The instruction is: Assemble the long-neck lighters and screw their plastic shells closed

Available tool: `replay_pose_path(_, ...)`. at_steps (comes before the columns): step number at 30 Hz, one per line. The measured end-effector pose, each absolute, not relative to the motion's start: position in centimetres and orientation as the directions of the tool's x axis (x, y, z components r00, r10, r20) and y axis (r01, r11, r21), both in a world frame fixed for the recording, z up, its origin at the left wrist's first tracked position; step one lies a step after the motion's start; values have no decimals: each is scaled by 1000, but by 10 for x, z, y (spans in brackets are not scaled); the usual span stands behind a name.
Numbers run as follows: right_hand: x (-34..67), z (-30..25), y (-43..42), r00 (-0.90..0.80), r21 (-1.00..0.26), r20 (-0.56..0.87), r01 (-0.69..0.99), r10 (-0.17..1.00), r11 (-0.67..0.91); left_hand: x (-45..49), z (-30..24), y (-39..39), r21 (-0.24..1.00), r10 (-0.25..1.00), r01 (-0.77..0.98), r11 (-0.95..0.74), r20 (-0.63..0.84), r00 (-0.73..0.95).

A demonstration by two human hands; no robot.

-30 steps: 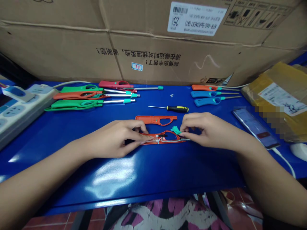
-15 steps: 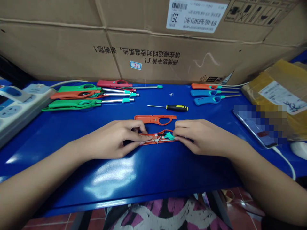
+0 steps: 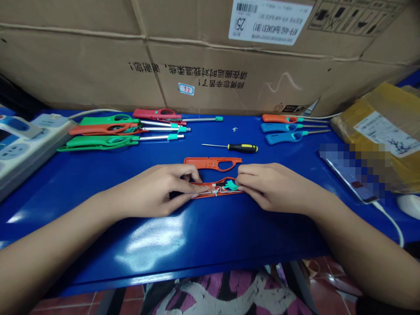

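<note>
An opened orange lighter shell (image 3: 204,195) lies on the blue table with its inside facing up, showing thin wires and small parts. My left hand (image 3: 164,189) grips the left end of it, thumb at the near edge and fingers over the parts inside. Near the shell's right end, my right hand (image 3: 269,186) pinches the green trigger (image 3: 231,185), its fingertips covering that piece's right side. The matching orange shell half (image 3: 201,163) rests just behind, inner side up and apart from both hands.
Behind lie a black-yellow screwdriver (image 3: 243,148) and tiny white bits (image 3: 235,129). Opened lighters (image 3: 101,142) are grouped at left, whole ones (image 3: 284,138) at right. A power strip (image 3: 36,140), a phone (image 3: 348,179), a taped parcel (image 3: 387,118) and a large carton (image 3: 98,65) surround the area.
My right fingertips and the green trigger have shifted very slightly left. My left hand and the shell stay in place.
</note>
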State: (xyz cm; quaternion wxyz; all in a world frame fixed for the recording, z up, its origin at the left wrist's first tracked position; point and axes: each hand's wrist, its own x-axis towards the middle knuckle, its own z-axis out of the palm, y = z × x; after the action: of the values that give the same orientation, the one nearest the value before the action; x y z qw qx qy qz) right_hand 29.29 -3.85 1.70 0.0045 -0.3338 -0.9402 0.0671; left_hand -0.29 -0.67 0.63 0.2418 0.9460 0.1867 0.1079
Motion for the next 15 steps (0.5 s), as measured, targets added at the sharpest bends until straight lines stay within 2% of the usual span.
replay_pose_path(10, 290, 12, -36, -759, -316, 33, 609, 650, 728, -4, 6, -7, 495, 408, 308, -813, 107, 907)
replay_pose_path(15, 293, 13, -35, -764, -271, 69, 605, 642, 749, -4, 6, -7, 494, 403, 304, -815, 106, 909)
